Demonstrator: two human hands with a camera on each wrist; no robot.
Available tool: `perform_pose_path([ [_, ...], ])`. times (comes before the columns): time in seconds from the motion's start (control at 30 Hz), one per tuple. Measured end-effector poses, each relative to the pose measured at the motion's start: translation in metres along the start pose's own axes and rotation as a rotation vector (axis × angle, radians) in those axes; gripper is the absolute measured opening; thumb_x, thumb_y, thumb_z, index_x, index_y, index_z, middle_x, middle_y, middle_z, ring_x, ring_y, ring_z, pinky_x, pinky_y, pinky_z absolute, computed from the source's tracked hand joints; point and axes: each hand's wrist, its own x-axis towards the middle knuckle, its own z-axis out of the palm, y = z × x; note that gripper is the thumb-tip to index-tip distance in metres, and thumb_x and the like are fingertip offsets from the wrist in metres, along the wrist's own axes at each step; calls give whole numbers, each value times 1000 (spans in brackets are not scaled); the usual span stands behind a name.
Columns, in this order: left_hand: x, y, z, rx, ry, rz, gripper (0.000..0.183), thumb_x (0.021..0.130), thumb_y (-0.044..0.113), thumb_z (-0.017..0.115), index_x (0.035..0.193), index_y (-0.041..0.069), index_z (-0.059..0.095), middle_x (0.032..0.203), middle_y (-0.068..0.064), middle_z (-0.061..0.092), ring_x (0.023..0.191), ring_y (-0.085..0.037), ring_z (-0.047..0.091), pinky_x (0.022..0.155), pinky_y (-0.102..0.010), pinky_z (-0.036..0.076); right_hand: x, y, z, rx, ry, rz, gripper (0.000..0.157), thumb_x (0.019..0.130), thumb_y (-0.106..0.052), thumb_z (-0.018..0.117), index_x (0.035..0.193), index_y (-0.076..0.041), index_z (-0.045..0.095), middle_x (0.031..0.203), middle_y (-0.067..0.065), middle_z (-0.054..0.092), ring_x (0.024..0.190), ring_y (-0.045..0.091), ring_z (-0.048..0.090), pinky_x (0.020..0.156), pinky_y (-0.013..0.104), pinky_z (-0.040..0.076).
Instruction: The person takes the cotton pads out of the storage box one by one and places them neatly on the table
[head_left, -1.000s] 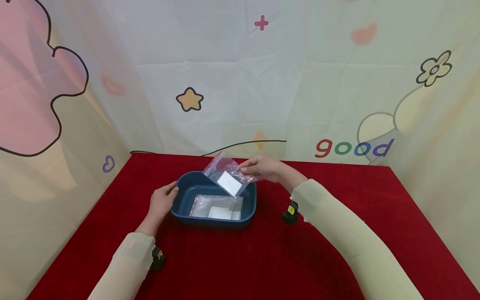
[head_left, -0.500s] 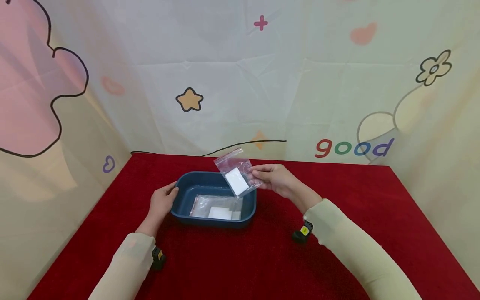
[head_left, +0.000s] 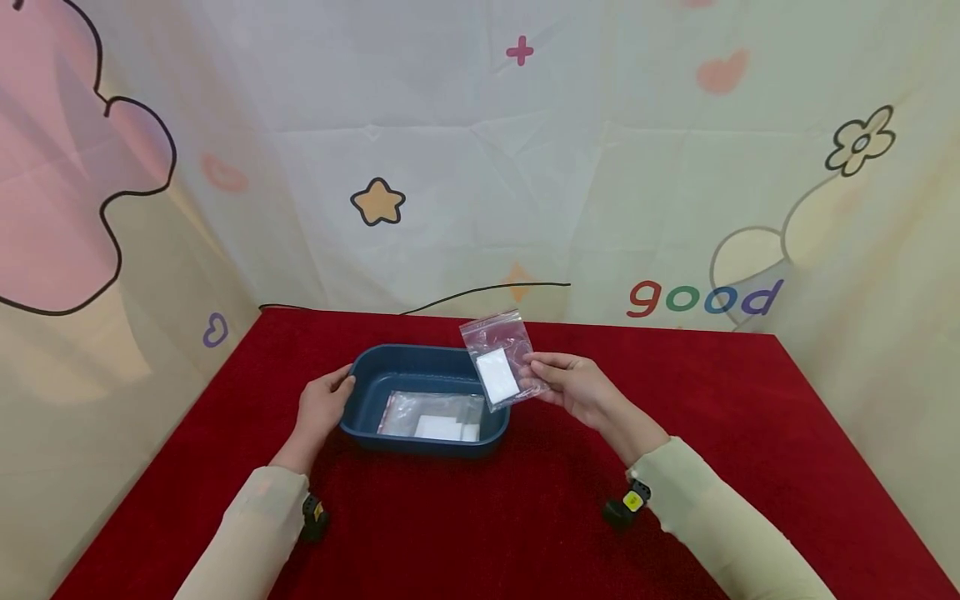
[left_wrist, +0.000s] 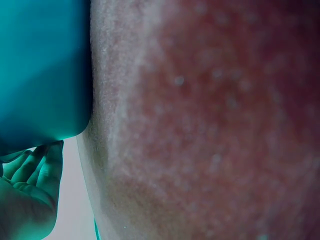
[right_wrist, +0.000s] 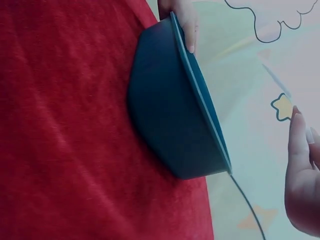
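Left wrist, tub (left_wrist: 42,65) cropped, hand (left_wrist: 30,197) cropped

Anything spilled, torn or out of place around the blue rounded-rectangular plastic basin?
Nothing stands out. The blue basin sits on the red cloth, with the left hand at its rim. The clear plastic zip bag tilts, likely just from how the right hand pinches its edge. No spill shows; tiny tears I can't tell.
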Motion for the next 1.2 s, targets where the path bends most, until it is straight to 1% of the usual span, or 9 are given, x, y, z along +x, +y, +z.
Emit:
perform_pose_path([
  [0.13, 0, -1, 0, -1, 2, -2, 48, 109, 18, 45, 153, 0, 44, 157, -25, 45, 143, -42, 48, 114, -55, 46, -6, 8, -6, 48, 35, 17, 30, 104, -13, 59, 131, -7, 70, 92, -6, 79, 82, 6, 77, 77, 19, 61],
  [0.33, 2, -2, 0, 6, 8, 12, 48, 109, 19, 45, 153, 0, 44, 156, -25, 46, 143, -42, 48, 115, -55, 46, -12, 19, -15, 84, 82, 26, 33, 104, -13, 59, 135, -7, 67, 93, -7, 79, 83, 7, 77, 78, 19, 61],
  [0.43, 2, -2, 0, 9, 9, 13, 48, 109, 20, 45, 153, 0, 45, 156, -25, 46, 143, -42, 48, 115, -55, 46, -14, 24, -20, 117, 87, 24, 30, 104, -13, 59, 132, -9, 70, 92, -6, 79, 83, 7, 77, 79, 19, 61],
  [0.5, 1, -3, 0, 18, 10, 14, 48, 109, 19, 45, 153, -1, 44, 156, -25, 46, 143, -43, 48, 114, -55, 46, -15, 27, -22, 145, 96, 26, 25, 104, -12, 58, 122, -14, 75, 92, -6, 79, 83, 7, 77, 79, 19, 62],
  [0.57, 1, -2, -1, 21, 10, 11, 48, 109, 19, 45, 153, 0, 44, 157, -25, 46, 143, -43, 48, 114, -55, 46, -17, 30, -24, 166, 99, 24, 23, 104, -11, 57, 111, -19, 78, 91, -6, 79, 83, 6, 77, 79, 19, 62],
  [0.67, -1, -1, -1, 23, 10, 13, 48, 109, 18, 45, 153, -1, 44, 157, -25, 45, 143, -43, 47, 115, -56, 46, -21, 34, -27, 182, 109, 15, 31, 105, -8, 54, 95, -25, 78, 89, -7, 78, 82, 5, 76, 79, 18, 61],
  [0.77, -1, 0, -1, 22, 9, 15, 48, 109, 18, 46, 153, -1, 44, 156, -26, 45, 144, -43, 47, 115, -56, 45, -24, 39, -32, 201, 101, 9, 38, 106, -6, 52, 89, -28, 78, 88, -9, 78, 82, 2, 75, 78, 17, 61],
  [0.97, -2, 2, -1, 22, 8, 11, 47, 109, 18, 47, 152, -1, 45, 156, -26, 46, 144, -43, 46, 115, -56, 45, -26, 52, -40, 225, 85, 23, 39, 106, -4, 51, 87, -26, 78, 87, -9, 78, 81, 2, 74, 77, 18, 61],
  [1.2, -2, 3, 0, 22, 4, 5, 48, 109, 18, 46, 153, -1, 44, 157, -26, 45, 144, -43, 47, 115, -56, 45, -26, 63, -44, 232, 90, 43, 39, 105, -3, 51, 89, -25, 78, 87, -8, 78, 81, 3, 74, 79, 20, 62],
])
